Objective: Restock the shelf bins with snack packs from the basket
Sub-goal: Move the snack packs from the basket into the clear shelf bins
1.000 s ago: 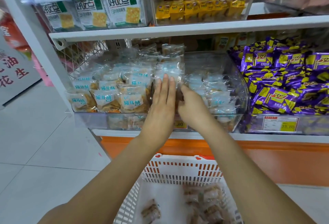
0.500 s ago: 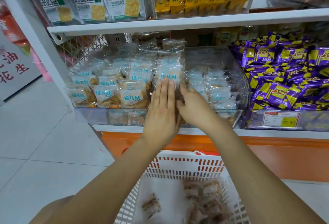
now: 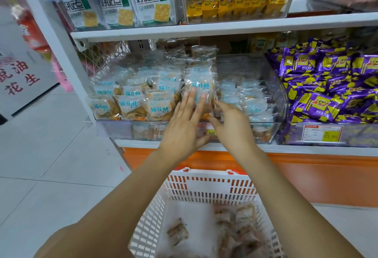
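My hands have drawn slightly apart since half a second ago: the right hand [image 3: 233,128] has slid a little toward the right of the frame, and the fingers of my left hand [image 3: 182,128] have fanned out where they were pressed together.

The left hand lies flat, fingers straight, against the front of a pack [image 3: 201,85] standing upright in the middle of the clear bin [image 3: 114,130] at frame centre. My right hand sits just beside it, fingers bent toward the pack's lower right corner; I cannot tell whether it grips that corner or only touches it. More packs fill the bin's left half, and fewer lie lower in the right half.

The basket [image 3: 210,188] is below my arms at bottom centre, with loose snacks [image 3: 239,227] in it. Purple packs [image 3: 327,85] fill the next bin at the right edge.
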{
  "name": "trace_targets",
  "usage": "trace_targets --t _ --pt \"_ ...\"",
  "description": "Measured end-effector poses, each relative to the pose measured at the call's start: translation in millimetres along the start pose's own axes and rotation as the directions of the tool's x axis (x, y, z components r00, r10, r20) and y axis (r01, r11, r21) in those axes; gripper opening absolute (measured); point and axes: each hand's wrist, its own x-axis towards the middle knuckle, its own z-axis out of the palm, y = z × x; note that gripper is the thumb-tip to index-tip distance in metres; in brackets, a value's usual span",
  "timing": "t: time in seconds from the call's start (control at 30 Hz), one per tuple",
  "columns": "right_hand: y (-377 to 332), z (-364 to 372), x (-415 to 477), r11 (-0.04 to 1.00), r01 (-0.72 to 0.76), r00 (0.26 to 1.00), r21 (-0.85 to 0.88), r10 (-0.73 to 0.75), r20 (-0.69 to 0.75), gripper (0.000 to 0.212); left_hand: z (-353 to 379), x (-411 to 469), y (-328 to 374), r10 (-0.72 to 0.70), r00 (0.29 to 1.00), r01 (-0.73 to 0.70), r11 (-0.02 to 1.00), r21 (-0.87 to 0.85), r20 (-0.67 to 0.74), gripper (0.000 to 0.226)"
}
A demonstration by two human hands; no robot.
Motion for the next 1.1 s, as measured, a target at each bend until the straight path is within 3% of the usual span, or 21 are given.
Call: trace_targets --t 0.13,0.27,0.43,0.5,0.6,0.67,0.77,0.87,0.97,1.1 --pt "-1 -8 -4 1.0 0.005 1.0 0.023 -0.004 -0.028 0.051 -17 -2 3 -0.02 1.0 0.02 0.999 -0.047 -0.004 0.093" --pt "-7 -15 -11 0.998 0.011 0.998 0.056 -0.008 -0.065 0.035 -26 -3 9 -0.045 0.998 0.043 0.996 -0.075 -0.038 0.082" --pt "-6 -24 -33 0.994 0.049 0.996 0.097 -0.042 -0.074 0.021 -28 -24 6 -0.015 0.982 -0.012 0.989 -0.148 -0.186 0.031" --pt "1 -17 -45 0.997 0.063 0.998 0.033 -0.063 -0.019 0.023 -25 -39 1 -0.064 0.992 0.045 0.984 -0.174 -0.107 0.026" --pt "19 11 -60 0.998 0.03 0.978 -0.047 -0.019 0.21 0.029 -9 -66 -11 -0.15 0.952 0.166 0.985 -0.04 0.267 0.034" --pt "37 39 -71 0.988 -0.014 0.898 -0.153 0.08 0.434 0.027 6 -90 -24 -0.169 0.863 0.188 0.982 0.008 0.476 0.034" --pt "73 92 -99 0.961 -0.099 0.666 -0.259 0.257 0.7 0.02 33 -133 -47 -0.201 0.68 0.201 0.976 0.085 0.705 0.028" --pt "101 134 -137 0.93 -0.185 0.389 -0.317 0.366 0.845 0.059 49 -172 -70 -0.213 0.489 0.166 0.975 0.149 0.846 0.038" --pt "114 169 -168 0.92 -0.18 0.22 -0.347 0.381 0.898 0.076 53 -188 -84 -0.185 0.482 0.185 0.977 0.107 0.856 0.032" --pt "120 218 -203 0.913 -0.143 0.119 -0.382 0.399 0.909 0.076 58 -188 -90 -0.227 0.51 0.175 0.972 0.158 0.83 0.026"
